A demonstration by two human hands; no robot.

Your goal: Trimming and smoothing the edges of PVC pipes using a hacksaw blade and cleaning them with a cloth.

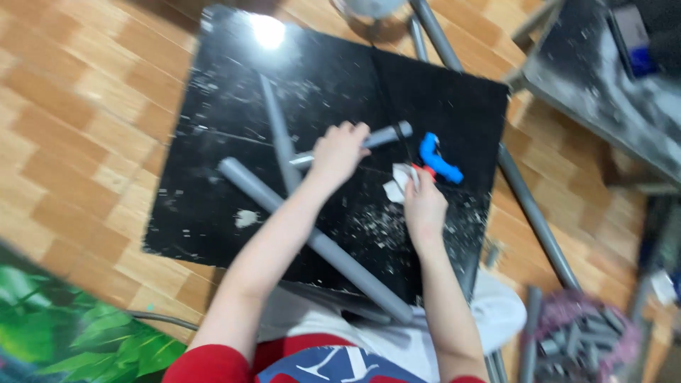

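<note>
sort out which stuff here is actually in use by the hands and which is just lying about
In use: left hand gripping a short grey pipe; right hand holding a white scrap; blue tool beside it.

Lying about: long grey pipe, thin grey pipe, black board, bag of pipe pieces.

I'm sitting over an orange-brown tiled floor (78, 106); lamp glare (268, 30) is bouncing off the black board (213, 213).

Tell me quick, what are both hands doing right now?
Left hand: closed around a short grey pipe.
Right hand: closed on a small white piece, with something red at the fingertips; what it is cannot be told.
</note>
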